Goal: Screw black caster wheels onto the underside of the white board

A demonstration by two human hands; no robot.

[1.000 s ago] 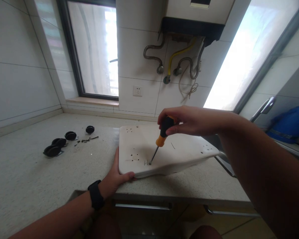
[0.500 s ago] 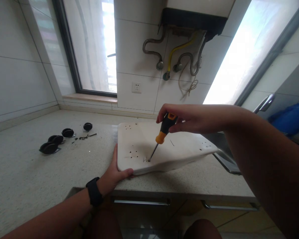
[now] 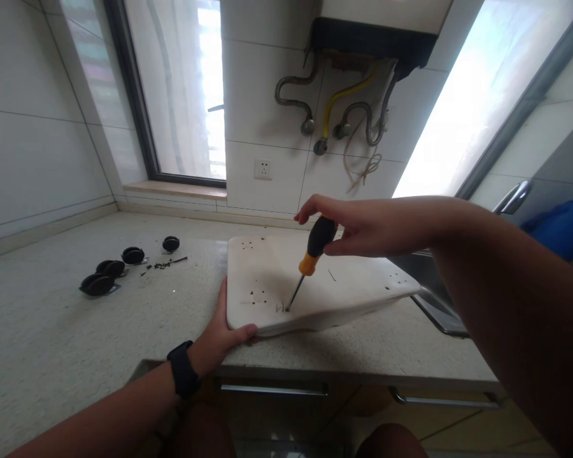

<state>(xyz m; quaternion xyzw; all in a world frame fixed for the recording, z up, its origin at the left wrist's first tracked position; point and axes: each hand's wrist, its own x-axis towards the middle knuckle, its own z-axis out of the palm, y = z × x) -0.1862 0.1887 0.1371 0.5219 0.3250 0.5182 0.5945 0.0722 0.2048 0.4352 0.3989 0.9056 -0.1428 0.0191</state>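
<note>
A white board-like panel (image 3: 310, 267) with rounded corners and small groups of screw holes lies on the counter. My left hand (image 3: 226, 331) grips its near left corner, thumb on the top edge and the other fingers at the side, partly hidden. My right hand (image 3: 341, 226) holds a black and yellow screwdriver (image 3: 321, 235) by its handle, some fingers lifted off. The screwdriver leans, its tip down at a dark spot near the panel's front edge; whether a screw sits there is too small to tell.
Several black caster wheels (image 3: 132, 255) and a small pile of screws (image 3: 162, 264) lie on the counter (image 3: 138, 324) to the left. A sink (image 3: 434, 312) with a faucet (image 3: 513, 197) is at the right. Hoses (image 3: 334, 98) hang below a wall heater (image 3: 372, 41).
My right hand has shifted its fingers on the screwdriver handle, the index finger lifting away, and the handle looks turned. The tip and my left hand keep their places on the panel.
</note>
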